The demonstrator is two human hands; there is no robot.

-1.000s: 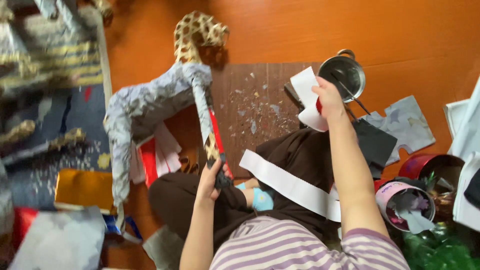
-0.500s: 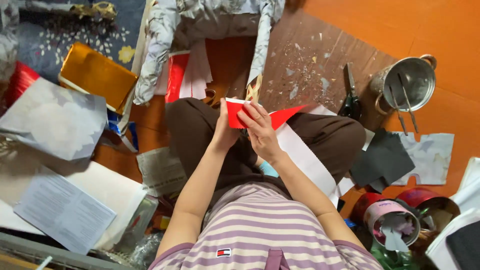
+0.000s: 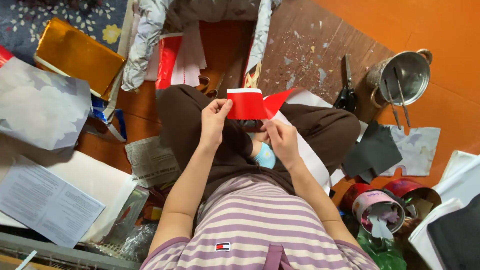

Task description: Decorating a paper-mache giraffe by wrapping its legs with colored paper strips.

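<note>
1. Fingers of your left hand [image 3: 214, 120] pinch the left edge of a glossy red paper strip with a white back [image 3: 246, 104], held above your crossed legs.
2. Your right hand [image 3: 281, 137] grips the same strip from below, fingers closed on its lower right part.
3. Black-handled scissors [image 3: 346, 89] lie on the brown wooden board [image 3: 305, 45], near a steel pot [image 3: 407, 72].
4. A gold foil sheet [image 3: 75, 55] lies well apart, far left on the floor.
</note>
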